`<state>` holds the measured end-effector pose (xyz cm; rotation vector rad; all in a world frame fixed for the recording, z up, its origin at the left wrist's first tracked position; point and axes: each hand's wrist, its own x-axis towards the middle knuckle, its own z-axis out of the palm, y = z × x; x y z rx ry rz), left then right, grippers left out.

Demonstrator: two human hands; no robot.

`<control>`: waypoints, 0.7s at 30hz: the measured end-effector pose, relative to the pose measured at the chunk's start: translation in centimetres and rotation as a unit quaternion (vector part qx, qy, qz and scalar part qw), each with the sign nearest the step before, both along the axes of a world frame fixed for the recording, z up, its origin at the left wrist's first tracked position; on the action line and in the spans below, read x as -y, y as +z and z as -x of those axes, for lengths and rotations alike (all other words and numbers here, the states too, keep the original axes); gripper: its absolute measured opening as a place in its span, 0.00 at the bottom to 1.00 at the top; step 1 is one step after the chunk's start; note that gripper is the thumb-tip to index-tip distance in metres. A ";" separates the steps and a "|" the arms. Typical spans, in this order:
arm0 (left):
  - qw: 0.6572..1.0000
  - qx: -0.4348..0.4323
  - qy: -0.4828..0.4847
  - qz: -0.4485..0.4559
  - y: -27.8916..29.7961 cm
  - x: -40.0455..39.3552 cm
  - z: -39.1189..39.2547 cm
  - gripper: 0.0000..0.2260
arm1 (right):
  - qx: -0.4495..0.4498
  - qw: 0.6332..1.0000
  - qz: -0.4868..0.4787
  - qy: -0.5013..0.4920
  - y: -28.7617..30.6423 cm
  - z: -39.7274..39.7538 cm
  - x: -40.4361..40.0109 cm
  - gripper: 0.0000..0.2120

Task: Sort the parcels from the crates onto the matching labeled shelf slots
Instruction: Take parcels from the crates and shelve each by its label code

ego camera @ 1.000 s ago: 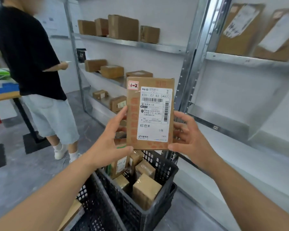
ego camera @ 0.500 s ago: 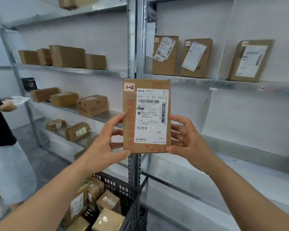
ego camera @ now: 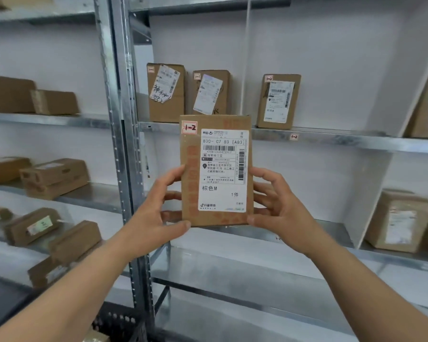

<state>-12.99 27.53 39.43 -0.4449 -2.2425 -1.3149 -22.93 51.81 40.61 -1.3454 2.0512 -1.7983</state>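
Note:
A flat brown cardboard parcel (ego camera: 215,170) stands upright in front of me, its white shipping label facing me and a small tag reading 1-2 at its top left corner. My left hand (ego camera: 156,213) grips its left edge, thumb under the bottom corner. My right hand (ego camera: 277,206) grips its right edge. Behind it, a metal shelf (ego camera: 331,141) carries a small 1-2 tag (ego camera: 293,137) on its front lip. One brown parcel (ego camera: 278,101) with a 1-2 tag stands in that slot.
Two parcels (ego camera: 166,92) (ego camera: 210,92) stand in the slot left of a white divider (ego camera: 247,60). A steel upright post (ego camera: 124,144) splits the racks; the left rack holds several boxes (ego camera: 55,177). A black crate rim (ego camera: 116,322) shows at the bottom. Another parcel (ego camera: 400,220) leans lower right.
My view has swung right and up, away from the crates and the other person. Both hands have raised the parcel in front of the shelf with the 1-2 tag.

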 end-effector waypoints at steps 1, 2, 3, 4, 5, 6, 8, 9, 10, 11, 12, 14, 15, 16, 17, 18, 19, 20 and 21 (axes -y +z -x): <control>1.000 0.002 -0.007 0.001 0.0 -0.5 0.8 0.42 | 0.000 1.000 0.002 -0.008 0.0 0.4 -0.6 0.36; 1.000 0.005 -0.016 0.001 0.1 -1.0 1.5 0.42 | 0.001 1.000 0.004 -0.016 0.0 0.8 -1.2 0.36; 1.000 0.007 -0.024 -0.001 0.1 -1.4 2.3 0.42 | 0.003 1.000 0.009 -0.025 -0.1 1.2 -1.7 0.36; 1.000 0.009 -0.030 -0.003 0.1 -1.8 3.0 0.41 | 0.005 0.999 0.014 -0.034 -0.1 1.6 -2.2 0.36; 0.999 0.011 -0.032 -0.005 0.1 -2.1 3.8 0.42 | 0.005 0.999 0.018 -0.042 -0.2 2.1 -2.6 0.35; 0.999 0.011 -0.033 -0.005 0.1 -2.4 4.6 0.42 | 0.004 0.999 0.018 -0.050 -0.3 2.7 -3.0 0.35; 0.999 0.012 -0.039 0.001 0.0 -2.8 6.3 0.42 | 0.000 0.998 0.014 -0.065 -0.5 3.7 -3.6 0.35; 0.999 0.012 -0.045 0.005 0.0 -3.0 7.2 0.42 | -0.001 0.997 0.014 -0.072 -0.6 4.3 -3.9 0.35; 0.999 0.013 -0.051 0.008 -0.1 -3.1 8.0 0.43 | -0.002 0.997 0.015 -0.078 -0.7 4.8 -4.1 0.35; 0.998 0.014 -0.058 0.011 -0.1 -3.2 9.0 0.43 | -0.004 0.996 0.016 -0.085 -0.8 5.4 -4.3 0.35; 0.998 0.014 -0.066 0.013 0.0 -3.3 9.9 0.43 | -0.006 0.995 0.017 -0.095 -0.7 6.0 -4.4 0.35; 0.997 0.011 -0.075 0.021 0.4 -3.6 11.9 0.40 | -0.008 0.993 0.017 -0.113 -0.4 7.3 -4.7 0.34; 0.997 0.008 -0.077 0.023 0.8 -3.7 12.9 0.39 | -0.009 0.993 0.018 -0.118 -0.1 8.0 -4.8 0.34; 0.996 0.004 -0.080 0.025 1.1 -3.9 13.9 0.39 | -0.010 0.992 0.021 -0.123 0.3 8.6 -5.0 0.34; 0.996 -0.001 -0.085 0.025 1.5 -4.0 14.9 0.39 | -0.014 0.991 0.022 -0.129 0.8 9.3 -5.1 0.34; 0.996 -0.008 -0.091 0.025 1.8 -4.0 15.9 0.39 | -0.018 0.990 0.022 -0.135 1.2 9.9 -5.1 0.34; 0.995 -0.015 -0.098 0.025 2.1 -4.0 17.0 0.40 | -0.022 0.990 0.022 -0.140 1.7 10.6 -5.2 0.34; 0.994 -0.021 -0.106 0.026 2.5 -3.9 17.9 0.41 | -0.025 0.989 0.025 -0.144 2.2 11.1 -5.2 0.34; 0.993 -0.026 -0.114 0.029 2.9 -3.8 18.8 0.41 | -0.030 0.988 0.026 -0.150 2.5 11.7 -5.3 0.34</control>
